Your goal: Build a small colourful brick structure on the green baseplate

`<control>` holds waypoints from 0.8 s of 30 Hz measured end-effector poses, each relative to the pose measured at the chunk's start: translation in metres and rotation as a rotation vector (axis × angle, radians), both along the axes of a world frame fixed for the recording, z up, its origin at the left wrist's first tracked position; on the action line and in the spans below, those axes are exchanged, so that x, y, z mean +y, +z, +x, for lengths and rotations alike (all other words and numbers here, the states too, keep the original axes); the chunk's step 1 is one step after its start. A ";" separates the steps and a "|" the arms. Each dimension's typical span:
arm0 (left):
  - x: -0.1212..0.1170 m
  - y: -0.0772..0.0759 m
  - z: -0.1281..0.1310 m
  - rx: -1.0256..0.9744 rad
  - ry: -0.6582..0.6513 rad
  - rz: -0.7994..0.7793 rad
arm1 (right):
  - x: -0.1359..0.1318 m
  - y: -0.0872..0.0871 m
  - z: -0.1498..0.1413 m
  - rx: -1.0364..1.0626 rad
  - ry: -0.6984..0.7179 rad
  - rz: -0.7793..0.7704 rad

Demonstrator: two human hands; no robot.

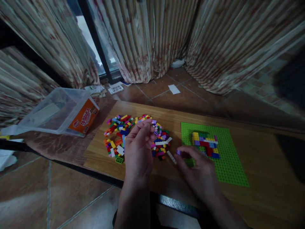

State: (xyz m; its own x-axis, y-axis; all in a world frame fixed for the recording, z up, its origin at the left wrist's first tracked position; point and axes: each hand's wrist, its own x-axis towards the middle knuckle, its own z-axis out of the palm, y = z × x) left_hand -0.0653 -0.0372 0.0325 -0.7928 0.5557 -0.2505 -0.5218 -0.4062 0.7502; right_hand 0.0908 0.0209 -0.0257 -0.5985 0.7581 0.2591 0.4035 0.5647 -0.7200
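Observation:
My right hand [201,168] pinches a small purple toy brick [178,152] between thumb and forefinger, just left of the green baseplate [232,159]. On that plate sits a low block of joined bricks [206,144] in yellow, red, blue, lavender and white. My left hand [140,141] is over the pile of loose bricks [121,132], thumb and fingers drawn together; what they hold, if anything, is hidden. A lavender brick [154,121] shows right beside its fingertips. A long white brick [171,157] lies on the table between my hands.
The wooden table [267,152] runs across the view. At its left end stands a clear plastic tub [59,111] with an orange label, tilted. Papers [116,89] and a white sheet [174,89] lie on the tiled floor before the striped curtains [147,41].

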 end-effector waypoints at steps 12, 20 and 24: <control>0.005 -0.001 0.001 0.021 -0.017 -0.064 | 0.083 0.013 0.070 0.260 -0.597 -0.287; 0.008 0.002 0.003 0.000 -0.043 -0.100 | 0.091 0.001 0.080 -0.045 -0.566 -0.176; 0.009 0.002 0.002 -0.003 -0.022 -0.104 | 0.088 -0.003 0.074 -0.149 -0.531 -0.115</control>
State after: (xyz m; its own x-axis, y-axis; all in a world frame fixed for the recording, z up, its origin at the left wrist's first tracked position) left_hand -0.0630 -0.0286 0.0348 -0.7796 0.5439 -0.3104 -0.5323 -0.3144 0.7860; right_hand 0.1647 0.1090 -0.0283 -0.1509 0.9836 0.0988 0.7132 0.1775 -0.6782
